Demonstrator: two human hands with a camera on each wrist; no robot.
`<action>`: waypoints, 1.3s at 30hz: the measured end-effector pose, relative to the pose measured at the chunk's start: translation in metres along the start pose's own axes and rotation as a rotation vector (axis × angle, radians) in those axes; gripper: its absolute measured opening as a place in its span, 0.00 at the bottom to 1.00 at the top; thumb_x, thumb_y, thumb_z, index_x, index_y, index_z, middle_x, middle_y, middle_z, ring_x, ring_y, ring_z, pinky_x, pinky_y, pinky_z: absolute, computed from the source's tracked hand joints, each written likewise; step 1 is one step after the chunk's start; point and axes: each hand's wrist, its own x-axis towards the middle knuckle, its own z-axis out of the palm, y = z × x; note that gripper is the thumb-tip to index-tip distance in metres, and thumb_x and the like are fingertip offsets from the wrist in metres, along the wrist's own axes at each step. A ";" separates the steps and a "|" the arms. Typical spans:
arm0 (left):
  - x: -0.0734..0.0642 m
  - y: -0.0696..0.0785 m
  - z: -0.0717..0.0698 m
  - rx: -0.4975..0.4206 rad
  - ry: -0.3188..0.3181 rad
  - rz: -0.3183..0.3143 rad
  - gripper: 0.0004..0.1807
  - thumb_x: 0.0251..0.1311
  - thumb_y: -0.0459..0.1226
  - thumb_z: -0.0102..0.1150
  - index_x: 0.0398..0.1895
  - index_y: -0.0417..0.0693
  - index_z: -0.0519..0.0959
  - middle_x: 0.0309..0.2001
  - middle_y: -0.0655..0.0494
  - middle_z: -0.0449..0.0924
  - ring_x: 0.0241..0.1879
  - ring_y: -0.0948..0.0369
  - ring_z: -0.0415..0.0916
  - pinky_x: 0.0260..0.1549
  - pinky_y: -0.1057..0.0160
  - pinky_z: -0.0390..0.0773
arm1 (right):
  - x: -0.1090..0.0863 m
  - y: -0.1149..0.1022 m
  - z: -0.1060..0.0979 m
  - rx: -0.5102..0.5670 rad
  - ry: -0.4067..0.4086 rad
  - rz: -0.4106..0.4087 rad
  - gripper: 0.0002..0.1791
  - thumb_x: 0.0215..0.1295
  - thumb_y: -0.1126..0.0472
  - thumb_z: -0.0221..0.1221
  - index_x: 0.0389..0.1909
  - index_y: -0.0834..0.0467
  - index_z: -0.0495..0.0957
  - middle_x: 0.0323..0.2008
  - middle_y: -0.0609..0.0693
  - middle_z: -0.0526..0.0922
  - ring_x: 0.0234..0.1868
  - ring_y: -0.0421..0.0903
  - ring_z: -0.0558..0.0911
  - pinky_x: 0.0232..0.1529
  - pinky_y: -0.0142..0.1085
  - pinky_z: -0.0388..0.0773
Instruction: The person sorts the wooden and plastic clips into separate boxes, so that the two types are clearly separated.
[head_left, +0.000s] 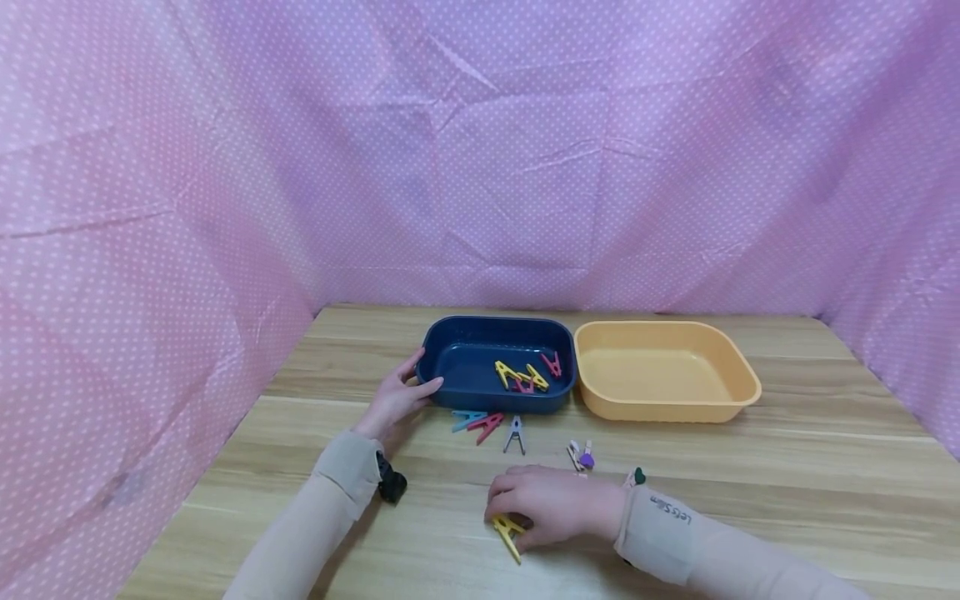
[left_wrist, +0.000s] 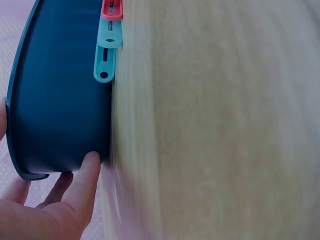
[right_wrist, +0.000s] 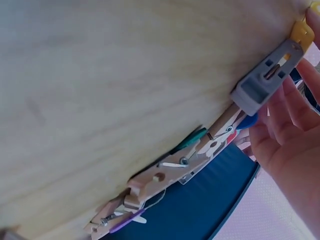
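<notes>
At the left end of the dark blue tub [head_left: 495, 404], my left hand [head_left: 396, 400] holds the corner. Its thumb lies on the front wall, fingers round the end. My right hand [head_left: 551, 500] is low over the table with fingers bent about a yellow clothespin [head_left: 507, 535], pinching it between thumb and forefinger. Several yellow and red clothespins [head_left: 553, 365] lie inside the tub. In the right wrist view, a grey clothespin [right_wrist: 265, 80] and small wooden clothespins [right_wrist: 170, 170] with coloured shapes lie beside the hand.
A yellow tub [head_left: 667, 411] stands right of the blue one. In front of the blue tub lie a light blue clothespin [head_left: 467, 419], a red clothespin [head_left: 487, 427] and a grey one. Pink dotted cloth [head_left: 525, 167] hangs behind the wooden table [head_left: 810, 467].
</notes>
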 end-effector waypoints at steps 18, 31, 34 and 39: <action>0.000 0.001 0.001 0.006 0.003 -0.002 0.40 0.61 0.36 0.61 0.74 0.63 0.53 0.73 0.41 0.48 0.61 0.53 0.66 0.60 0.55 0.71 | 0.007 -0.001 -0.004 0.032 0.042 -0.024 0.14 0.59 0.57 0.64 0.47 0.48 0.80 0.33 0.37 0.77 0.33 0.30 0.69 0.39 0.19 0.68; 0.001 0.000 0.001 0.010 0.006 -0.011 0.41 0.60 0.37 0.61 0.73 0.64 0.53 0.73 0.42 0.48 0.62 0.52 0.65 0.60 0.55 0.71 | 0.007 -0.003 -0.008 0.044 0.081 0.071 0.14 0.57 0.59 0.66 0.46 0.49 0.81 0.37 0.38 0.80 0.35 0.31 0.71 0.42 0.22 0.72; 0.001 0.000 0.001 0.005 0.010 -0.009 0.40 0.60 0.36 0.61 0.73 0.63 0.54 0.73 0.42 0.48 0.62 0.52 0.65 0.60 0.55 0.71 | 0.007 -0.003 -0.011 0.062 0.088 0.104 0.15 0.57 0.60 0.66 0.46 0.50 0.82 0.38 0.39 0.80 0.35 0.31 0.72 0.43 0.22 0.73; 0.000 0.000 0.001 0.007 0.007 0.000 0.40 0.61 0.36 0.61 0.73 0.63 0.53 0.73 0.42 0.48 0.61 0.53 0.66 0.60 0.55 0.71 | 0.006 -0.003 -0.020 0.046 0.101 0.142 0.16 0.58 0.60 0.66 0.48 0.51 0.81 0.41 0.41 0.80 0.37 0.32 0.74 0.46 0.24 0.76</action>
